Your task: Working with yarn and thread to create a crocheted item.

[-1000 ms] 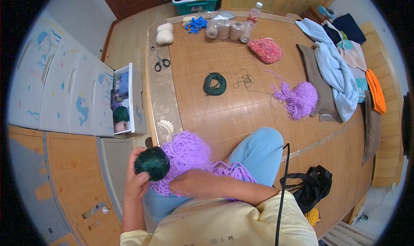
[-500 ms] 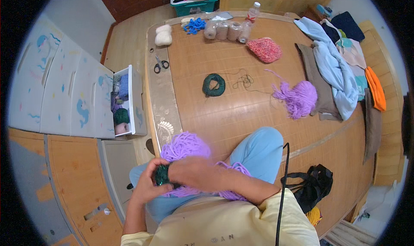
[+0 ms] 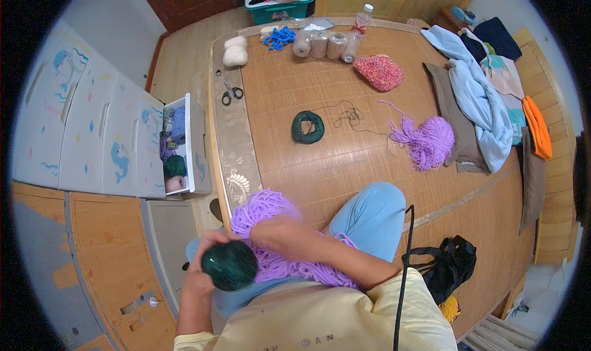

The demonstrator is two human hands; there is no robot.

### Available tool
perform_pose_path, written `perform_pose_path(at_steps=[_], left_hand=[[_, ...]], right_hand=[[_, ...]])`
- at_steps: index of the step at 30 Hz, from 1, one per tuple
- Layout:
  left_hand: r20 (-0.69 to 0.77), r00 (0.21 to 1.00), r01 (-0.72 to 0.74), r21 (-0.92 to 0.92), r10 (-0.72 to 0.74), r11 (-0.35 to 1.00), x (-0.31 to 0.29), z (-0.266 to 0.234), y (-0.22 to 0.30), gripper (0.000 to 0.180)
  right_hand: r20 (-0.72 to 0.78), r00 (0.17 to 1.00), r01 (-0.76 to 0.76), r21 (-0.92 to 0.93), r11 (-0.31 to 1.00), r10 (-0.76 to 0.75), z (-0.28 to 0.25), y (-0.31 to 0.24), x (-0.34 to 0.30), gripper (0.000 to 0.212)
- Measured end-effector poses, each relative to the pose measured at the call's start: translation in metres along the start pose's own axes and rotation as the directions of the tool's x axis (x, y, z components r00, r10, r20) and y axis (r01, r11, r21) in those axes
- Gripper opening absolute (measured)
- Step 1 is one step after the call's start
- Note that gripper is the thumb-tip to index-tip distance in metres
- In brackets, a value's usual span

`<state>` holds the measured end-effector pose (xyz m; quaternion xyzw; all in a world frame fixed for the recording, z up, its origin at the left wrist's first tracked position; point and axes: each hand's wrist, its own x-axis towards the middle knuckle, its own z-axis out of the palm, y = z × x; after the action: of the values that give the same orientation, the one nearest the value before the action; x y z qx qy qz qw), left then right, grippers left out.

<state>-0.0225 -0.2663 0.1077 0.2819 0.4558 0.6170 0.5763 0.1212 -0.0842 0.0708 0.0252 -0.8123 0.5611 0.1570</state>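
My left hand (image 3: 206,258) is wrapped round a dark green ball of yarn (image 3: 229,266), low at the left over my lap. Close against the ball's upper right side is my right hand (image 3: 269,233), its fingers blurred and partly hidden, so any strand in them cannot be made out. Thick purple yarn (image 3: 261,204) lies in a heap across my lap, behind and under my hands. Farther off on the mat rests a dark green ring of yarn (image 3: 300,133), with a thin dark strand (image 3: 352,114) trailing from it in loose loops toward the right.
More purple yarn (image 3: 431,138) lies at the right. Scissors (image 3: 231,93), a white yarn ball (image 3: 235,52), wrapped yarn cones (image 3: 327,45), a bottle (image 3: 364,17) and a pink-red knitted piece (image 3: 378,72) sit farther back. An open drawer (image 3: 192,145) holds yarn. A black cable (image 3: 403,271) hangs near my right arm.
The green ball has turned and come nearer in my left hand, showing more of its surface. My right hand has shifted slightly to the right. The green ring on the mat has shifted slightly.
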Motion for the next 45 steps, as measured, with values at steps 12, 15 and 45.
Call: perform_pose_path(at_steps=[12, 15, 45], left_hand=[[0.138, 0.987, 0.068, 0.121, -0.085, 0.99, -0.009, -0.019, -0.015, 0.067], [-0.294, 0.955, -0.177, -0.475, 0.035, 0.862, 0.002, -0.003, -0.008, 0.067], [-0.073, 0.991, 0.126, 0.228, -0.112, 0.965, 0.001, 0.001, 0.002, 0.081]], right_hand=[[0.017, 1.0, 0.007, -0.065, 0.998, -0.006, -0.013, -0.005, 0.004, 0.014], [0.177, 0.984, 0.003, -0.146, 0.989, 0.023, 0.005, 0.001, -0.011, 0.011], [-0.01, 0.999, -0.034, 0.017, 0.999, 0.034, -0.021, -0.029, 0.008, 0.012]])
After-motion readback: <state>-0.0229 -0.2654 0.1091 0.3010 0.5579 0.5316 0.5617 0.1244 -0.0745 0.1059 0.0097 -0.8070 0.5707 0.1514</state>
